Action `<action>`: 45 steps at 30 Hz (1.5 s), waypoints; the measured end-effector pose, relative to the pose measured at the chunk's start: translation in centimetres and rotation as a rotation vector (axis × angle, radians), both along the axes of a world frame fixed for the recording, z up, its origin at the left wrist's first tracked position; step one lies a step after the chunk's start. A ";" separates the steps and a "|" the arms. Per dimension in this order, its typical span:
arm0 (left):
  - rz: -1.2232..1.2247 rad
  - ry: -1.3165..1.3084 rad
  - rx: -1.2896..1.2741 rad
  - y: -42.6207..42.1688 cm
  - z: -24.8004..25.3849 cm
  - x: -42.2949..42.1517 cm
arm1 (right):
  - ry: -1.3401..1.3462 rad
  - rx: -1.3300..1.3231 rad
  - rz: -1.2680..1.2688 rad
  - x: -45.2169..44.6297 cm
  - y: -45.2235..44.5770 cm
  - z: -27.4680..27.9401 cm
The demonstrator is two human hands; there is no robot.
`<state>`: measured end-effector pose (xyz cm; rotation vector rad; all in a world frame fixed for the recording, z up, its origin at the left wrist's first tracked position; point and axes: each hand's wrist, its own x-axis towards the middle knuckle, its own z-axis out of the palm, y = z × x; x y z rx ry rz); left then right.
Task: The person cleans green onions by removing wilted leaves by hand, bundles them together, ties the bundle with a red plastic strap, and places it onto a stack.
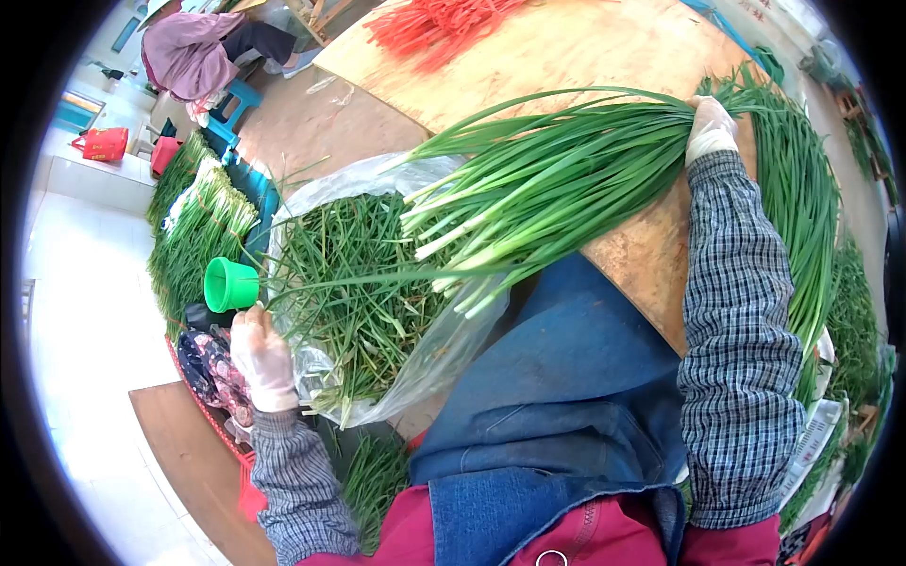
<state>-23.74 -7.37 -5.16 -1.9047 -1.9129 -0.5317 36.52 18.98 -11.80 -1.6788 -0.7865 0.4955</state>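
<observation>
My right hand (713, 129), in a thin pale glove, is closed around a large bunch of garlic chives (566, 179) over the wooden board. The white stem ends point left and hang past the board's edge. One long leaf stretches left from the bunch towards my left hand (261, 358), also gloved, whose fingers are pinched together at the leaf's end. Beneath the leaf, an open clear plastic bag (444, 363) holds loose green leaves and trimmings (359, 283). Just above my left hand is a green plastic cup (231, 285).
More chives (797, 208) lie along the board's (604, 57) right side, and red ties (439, 24) lie on its far part. Bundled chives (208, 217) are stacked at the left. A person (193, 52) sits on a blue stool (236, 104) at the upper left.
</observation>
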 end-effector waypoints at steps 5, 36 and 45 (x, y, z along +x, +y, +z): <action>-0.305 -0.036 0.011 0.1 1.0 5.6 | 0.257 0.021 -0.073 -2.4 -1.7 2.7; -0.193 -1.719 -1.060 4.9 2.5 21.6 | 0.728 0.345 0.044 -9.3 -6.5 11.4; -0.212 -1.667 -1.147 6.6 3.6 21.5 | 0.580 0.620 0.331 -11.8 -7.7 16.5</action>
